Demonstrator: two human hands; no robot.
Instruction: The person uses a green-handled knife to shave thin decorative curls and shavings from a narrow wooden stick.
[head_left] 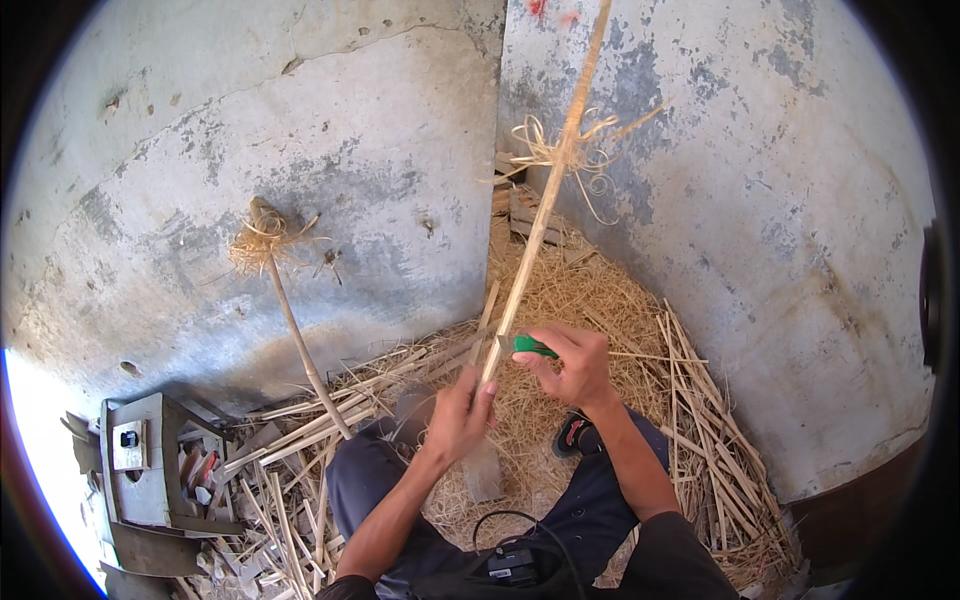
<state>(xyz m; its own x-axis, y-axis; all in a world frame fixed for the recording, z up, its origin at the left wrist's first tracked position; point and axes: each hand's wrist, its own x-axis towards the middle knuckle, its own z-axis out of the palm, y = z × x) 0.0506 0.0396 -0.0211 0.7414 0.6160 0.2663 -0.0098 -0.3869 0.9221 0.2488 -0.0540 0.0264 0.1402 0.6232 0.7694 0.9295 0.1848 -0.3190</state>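
Peeling walls behind. Pale strip slants up-right from left hand, fingers clamped round it; right hand, just above, pinches green-handled blade against it.

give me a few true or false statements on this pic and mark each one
1. The right hand holds a tool with a green handle. True.
2. One hand is empty. False: the left hand grips a long wooden strip.
3. A thin pole with curls near its top is left of the strip. True.
4. A box sits at the lower right. False: the grey box is at the lower left.
5. Loose shavings lie on the floor in the corner. True.
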